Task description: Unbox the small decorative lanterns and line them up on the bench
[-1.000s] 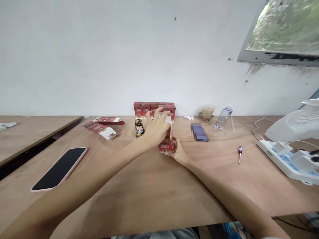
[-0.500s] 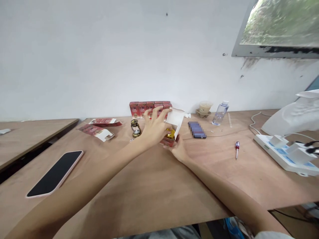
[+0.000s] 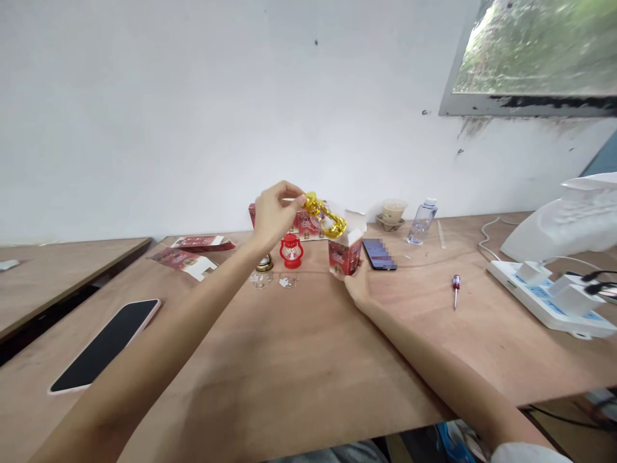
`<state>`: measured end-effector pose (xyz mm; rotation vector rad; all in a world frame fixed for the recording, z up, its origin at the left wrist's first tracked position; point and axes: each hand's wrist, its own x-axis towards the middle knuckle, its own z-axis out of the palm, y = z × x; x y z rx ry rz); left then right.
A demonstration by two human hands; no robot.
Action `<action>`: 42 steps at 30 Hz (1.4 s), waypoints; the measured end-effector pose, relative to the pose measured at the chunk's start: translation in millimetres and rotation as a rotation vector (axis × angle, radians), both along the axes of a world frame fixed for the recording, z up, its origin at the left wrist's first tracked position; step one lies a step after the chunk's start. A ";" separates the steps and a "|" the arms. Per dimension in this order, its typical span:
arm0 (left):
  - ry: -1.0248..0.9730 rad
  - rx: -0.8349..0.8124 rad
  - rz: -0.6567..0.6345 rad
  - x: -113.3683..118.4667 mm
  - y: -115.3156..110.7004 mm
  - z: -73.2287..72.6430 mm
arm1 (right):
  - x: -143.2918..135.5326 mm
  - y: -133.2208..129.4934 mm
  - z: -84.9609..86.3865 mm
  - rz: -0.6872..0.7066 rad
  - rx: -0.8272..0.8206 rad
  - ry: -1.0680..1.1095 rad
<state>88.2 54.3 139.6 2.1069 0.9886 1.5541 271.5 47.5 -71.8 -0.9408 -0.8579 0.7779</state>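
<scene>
My left hand [image 3: 277,209] pinches a shiny gold miniature lantern [image 3: 319,209] by one end, tilted in the air above the table. Just below and to its right, my right hand [image 3: 357,283] grips a small red printed box [image 3: 344,255] from behind and beneath. The box's white flap [image 3: 355,220] stands up. On the table left of the box is a small red lantern [image 3: 291,251]. A bronze lantern [image 3: 265,263] beside it is mostly hidden by my left forearm. Small metal pieces [image 3: 285,281] lie in front of them.
Red boxes [image 3: 308,224] stand along the wall, partly covered. Flattened cartons [image 3: 186,258] and a pink-edged phone [image 3: 107,344] lie left. Rightward are another phone [image 3: 379,253], a cup [image 3: 393,211], a bottle [image 3: 423,220], a screwdriver [image 3: 456,290] and a power strip [image 3: 549,299].
The gold lantern has come out of the red box and up to the left in my left hand. My right hand now holds the box more upright. The red lantern has come into view.
</scene>
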 end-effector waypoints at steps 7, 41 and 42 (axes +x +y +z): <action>0.307 -0.050 0.210 14.0 37.7 -12.5 | 4.9 1.9 5.0 -0.298 0.020 0.036; -0.337 -0.698 -0.309 -50.6 -45.1 -138.6 | -71.1 -72.9 20.9 0.545 0.146 -0.337; -0.501 -0.771 -0.268 -50.4 -45.9 -141.7 | -74.1 -74.9 18.9 0.550 0.158 -0.339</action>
